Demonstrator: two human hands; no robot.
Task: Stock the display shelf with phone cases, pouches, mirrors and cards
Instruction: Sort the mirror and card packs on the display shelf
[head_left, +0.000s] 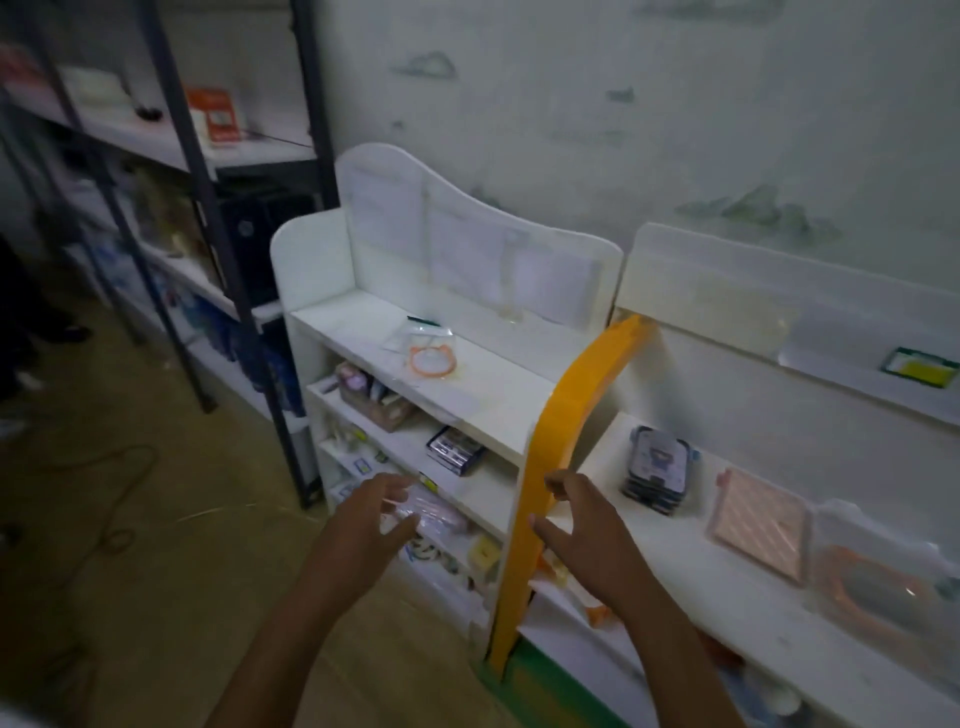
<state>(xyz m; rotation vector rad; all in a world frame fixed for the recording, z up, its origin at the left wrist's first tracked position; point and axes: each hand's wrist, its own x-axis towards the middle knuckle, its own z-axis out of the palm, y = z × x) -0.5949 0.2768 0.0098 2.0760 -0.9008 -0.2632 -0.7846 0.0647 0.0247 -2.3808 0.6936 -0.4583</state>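
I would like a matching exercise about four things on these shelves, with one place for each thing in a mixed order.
Things:
1. orange ring in a clear bag
2. stack of dark phone cases
3. pink square item
4. green and yellow card

Places:
A. upper ledge of the right shelf unit, far right
B. top board of the left white shelf unit
C. right shelf unit's board, just right of the phone cases
D. right shelf unit's board, nearest the yellow side panel

Pairs: 1-B, 2-D, 3-C, 4-A
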